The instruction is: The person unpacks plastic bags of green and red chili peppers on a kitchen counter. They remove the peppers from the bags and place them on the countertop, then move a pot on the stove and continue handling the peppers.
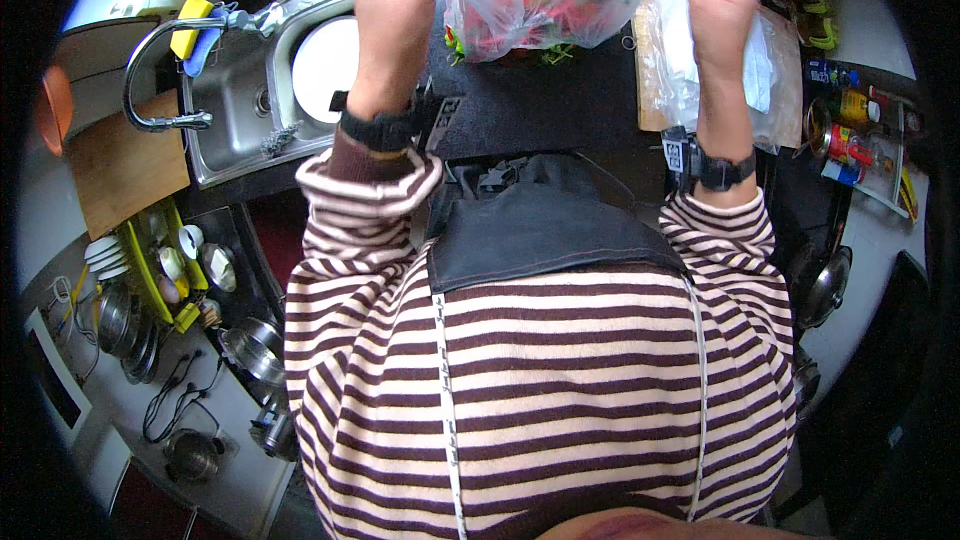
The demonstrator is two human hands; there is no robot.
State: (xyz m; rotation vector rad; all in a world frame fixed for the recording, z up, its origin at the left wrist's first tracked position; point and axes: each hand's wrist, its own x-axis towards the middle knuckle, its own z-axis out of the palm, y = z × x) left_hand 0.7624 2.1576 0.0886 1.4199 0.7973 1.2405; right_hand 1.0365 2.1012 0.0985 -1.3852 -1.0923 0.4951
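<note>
A translucent plastic bag (551, 7) with red and green contents showing through it is stretched between my hands at the top of the view. My left hand (405, 0) pinches the bag's left edge, partly cut off by the picture's rim. On the other side my right hand (716, 4) grips the bag's right edge between thumb and fingers. Green leafy bits (555, 54) show just below the bag, over the dark countertop (517, 105). What exactly the contents are cannot be told through the plastic.
Left is a steel sink (232, 109) with a curved faucet (135, 67) and a white round item (326, 67). To the right, a wooden board (652, 90) lies under clear plastic packaging (679, 60). Bottles (855, 106) stand farther right; dishes and pans occupy the lower left.
</note>
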